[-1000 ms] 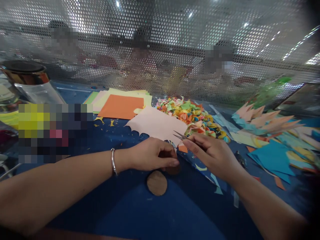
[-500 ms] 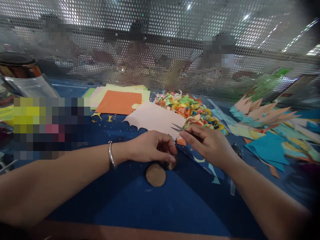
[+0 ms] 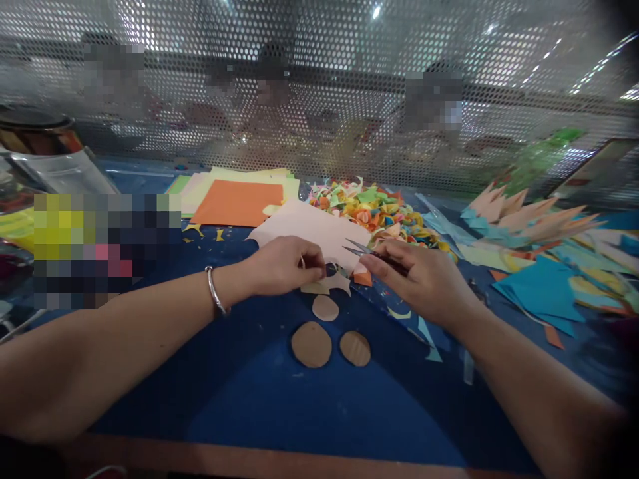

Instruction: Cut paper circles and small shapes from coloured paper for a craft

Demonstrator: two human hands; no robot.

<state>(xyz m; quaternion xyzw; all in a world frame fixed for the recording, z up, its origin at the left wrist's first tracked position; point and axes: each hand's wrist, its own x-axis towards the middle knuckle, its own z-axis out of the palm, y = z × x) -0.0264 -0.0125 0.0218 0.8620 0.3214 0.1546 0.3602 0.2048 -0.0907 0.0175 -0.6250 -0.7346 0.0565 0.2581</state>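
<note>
My left hand [image 3: 282, 266], with a silver bangle on the wrist, is closed in a pinch on the near edge of a pale pink paper sheet [image 3: 309, 233] with scalloped cut-outs. My right hand [image 3: 419, 283] is closed around small scissors [image 3: 364, 251], blades pointing left at the sheet's edge. Three round paper discs lie on the blue table just below the hands: a pale pink one [image 3: 325, 307], a larger brown one [image 3: 311, 344] and a smaller brown one [image 3: 355, 348].
A pile of colourful paper curls [image 3: 379, 213] lies behind the sheet. Stacked orange and yellow sheets [image 3: 239, 199] are at the back left; blue and peach pointed cut-outs [image 3: 529, 233] at the right. A jar [image 3: 44, 153] stands far left. A perforated metal screen [image 3: 319, 86] runs across the back.
My left hand lifted off the small brown disc and moved up to pinch the pink sheet. That disc and a pink disc now lie uncovered. The right hand barely moved.
</note>
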